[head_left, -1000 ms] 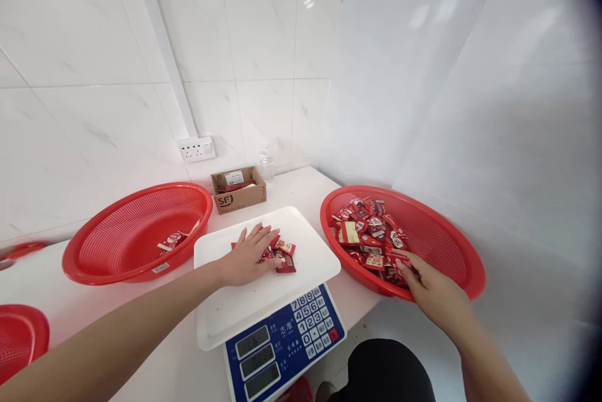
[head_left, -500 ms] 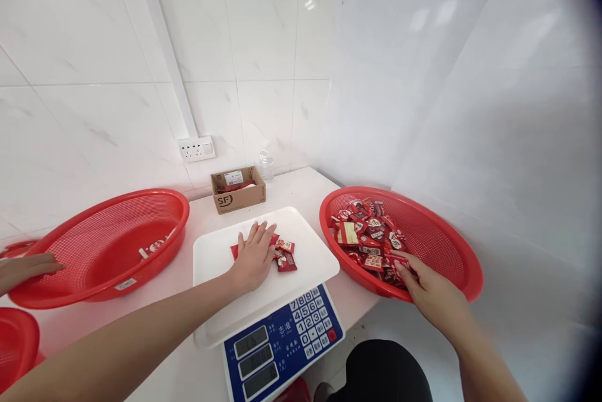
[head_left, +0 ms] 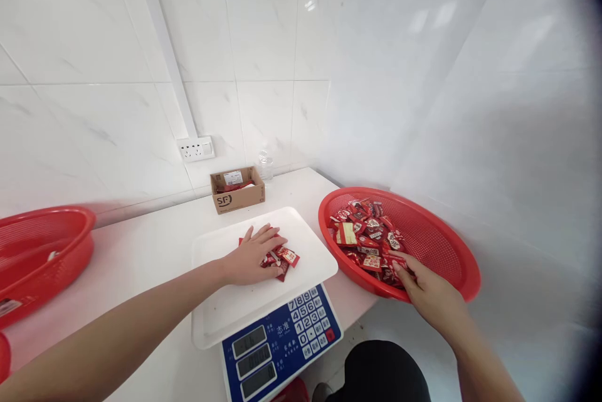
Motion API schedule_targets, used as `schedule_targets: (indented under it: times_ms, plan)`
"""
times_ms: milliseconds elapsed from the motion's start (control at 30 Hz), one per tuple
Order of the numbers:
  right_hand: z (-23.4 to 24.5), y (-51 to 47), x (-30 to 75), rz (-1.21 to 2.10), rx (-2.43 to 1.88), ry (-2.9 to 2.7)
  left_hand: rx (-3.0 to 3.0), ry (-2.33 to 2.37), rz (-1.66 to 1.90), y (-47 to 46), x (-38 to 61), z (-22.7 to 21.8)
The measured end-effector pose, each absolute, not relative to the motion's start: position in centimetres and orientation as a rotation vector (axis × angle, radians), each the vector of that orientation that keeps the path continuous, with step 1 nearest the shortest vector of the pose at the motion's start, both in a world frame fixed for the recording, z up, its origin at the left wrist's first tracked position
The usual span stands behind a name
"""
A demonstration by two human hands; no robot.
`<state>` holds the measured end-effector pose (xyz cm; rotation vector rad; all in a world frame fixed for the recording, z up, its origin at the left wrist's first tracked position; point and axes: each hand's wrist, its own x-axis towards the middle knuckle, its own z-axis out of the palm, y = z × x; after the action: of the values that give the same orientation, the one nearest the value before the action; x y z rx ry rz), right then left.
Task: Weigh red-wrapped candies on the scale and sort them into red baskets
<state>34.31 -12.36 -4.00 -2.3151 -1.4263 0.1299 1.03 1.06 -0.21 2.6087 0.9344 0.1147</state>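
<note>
My left hand lies palm down, fingers spread, over a small heap of red snack packets on the white tray of a digital scale. Some packets are partly covered by the palm. My right hand reaches over the near rim of a red perforated basket. Its thumb and fingers are pinched on a red packet at the edge of the pile. Many similar packets fill the basket's left side. Below the tray is the scale's blue panel, with keys and displays.
An open cardboard box with red packets inside stands near the wall, beside a clear plastic bottle. Another red basket is at the far left of the white table. A wall socket sits above.
The left basket has slid left, and the other person's hand on it has gone out of view. My left hand has shifted the packets slightly on the tray. My right hand has barely moved.
</note>
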Motion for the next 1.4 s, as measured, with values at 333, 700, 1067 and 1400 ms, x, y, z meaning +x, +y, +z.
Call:
schedule_targets:
  times_ms: [333, 700, 1067, 1400]
  plan:
    - [-4.3, -12.3, 34.4, 0.151, -2.344, -1.422, 2.513, 1.314, 0.143, -0.6, 3.2, -1.3]
    - [-3.8, -12.4, 34.2, 0.178, -2.327, -1.411, 2.477, 0.974, -0.254, 1.2, 1.3, 2.6]
    - [-3.8, -12.5, 34.1, 0.191, -2.336, -1.399, 2.622, 1.154, -0.025, 0.1, 2.9, -0.8]
    - [-3.8, -12.4, 34.0, 0.178, -2.361, -1.4, 2.606, 1.212, 0.05, 0.8, 2.1, -0.9]
